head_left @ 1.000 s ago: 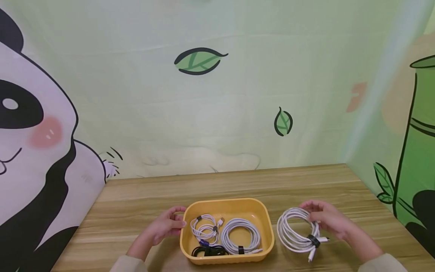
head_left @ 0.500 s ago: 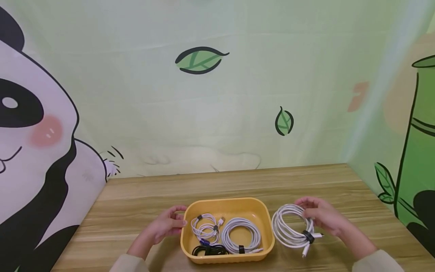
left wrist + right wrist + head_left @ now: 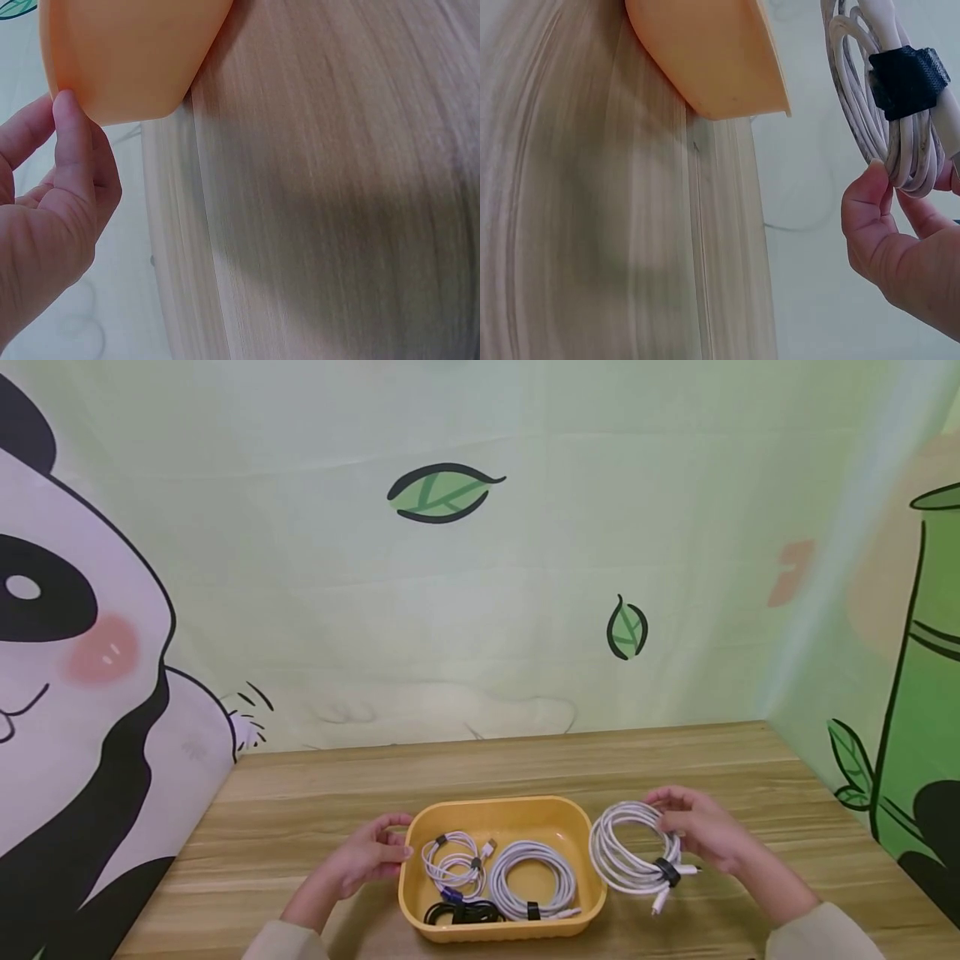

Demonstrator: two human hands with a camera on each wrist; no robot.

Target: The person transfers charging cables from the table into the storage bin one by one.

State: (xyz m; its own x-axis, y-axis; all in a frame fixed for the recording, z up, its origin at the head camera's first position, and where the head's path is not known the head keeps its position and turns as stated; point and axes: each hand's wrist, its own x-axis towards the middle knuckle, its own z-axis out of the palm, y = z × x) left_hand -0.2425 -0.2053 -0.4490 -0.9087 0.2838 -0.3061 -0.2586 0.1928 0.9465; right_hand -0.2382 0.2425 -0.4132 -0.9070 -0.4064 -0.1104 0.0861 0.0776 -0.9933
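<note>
To the right of a yellow plastic bin [image 3: 508, 932], my right hand [image 3: 701, 827] pinches a coiled white cable [image 3: 611, 860] between thumb and fingers. A black strap [image 3: 909, 81] binds the coil, and its plug ends stick out. The coil is raised beside the bin's right rim, overlapping it in the head view. My left hand [image 3: 367, 858] touches the bin's left side at the rim, thumb on the outer wall, fingers slightly bent. Inside the bin lie another coiled white cable [image 3: 497, 878], a thinner white USB cable [image 3: 429, 862] and a black cable with a blue connector [image 3: 451, 895].
The bin stands on a wood-grain table [image 3: 330, 777] near its front. Behind it hangs a pale green backdrop [image 3: 300, 568] with a panda [image 3: 127, 577], leaves and bamboo, which also runs along the right side.
My right hand has moved left and slightly up with the coiled cable, bringing it from beside the bin to its right rim. The left hand and the bin look unchanged.
</note>
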